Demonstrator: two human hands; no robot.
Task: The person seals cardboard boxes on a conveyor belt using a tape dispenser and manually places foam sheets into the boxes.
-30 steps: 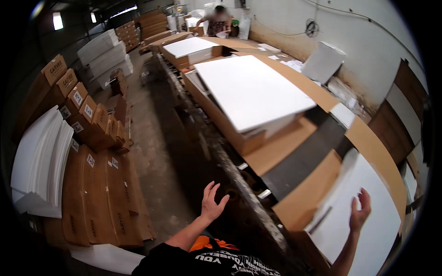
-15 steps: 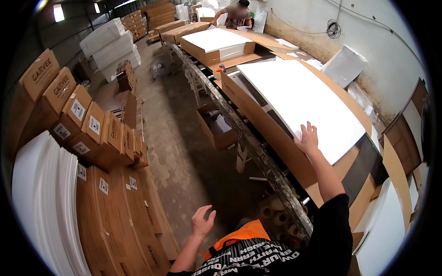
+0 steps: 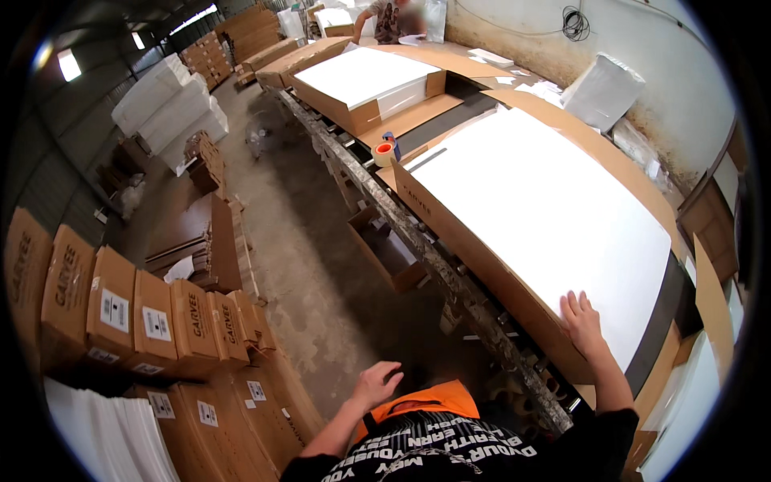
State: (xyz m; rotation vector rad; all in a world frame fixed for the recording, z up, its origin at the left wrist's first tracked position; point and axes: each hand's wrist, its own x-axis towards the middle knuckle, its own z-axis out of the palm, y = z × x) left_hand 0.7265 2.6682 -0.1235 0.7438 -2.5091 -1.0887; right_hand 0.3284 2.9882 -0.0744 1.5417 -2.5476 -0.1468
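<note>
A large white panel (image 3: 530, 201) lies in a long brown carton (image 3: 482, 277) on the roller table to my right. My right hand (image 3: 581, 320) rests on the panel's near edge, with its fingers stretched out and apart. Only the panel's top face shows; what lies under it is hidden. My left hand (image 3: 375, 386) hangs in front of my body beside the orange cloth (image 3: 434, 398) at my waist. Its fingers are loosely bent and apart, with nothing in them. Tape rolls (image 3: 385, 151) sit at the carton's far left corner.
Farther along the table stands another open carton (image 3: 359, 117) with a white panel. A person (image 3: 388, 20) is at the far end. Stacked brown cartons (image 3: 132, 309) and white foam sheets (image 3: 112, 430) line my left. An open box (image 3: 389, 245) stands beneath the table's edge.
The white panel has come down from lying askew over the carton's rim to sitting level in it. My right hand stays on its near edge. The view has shifted.
</note>
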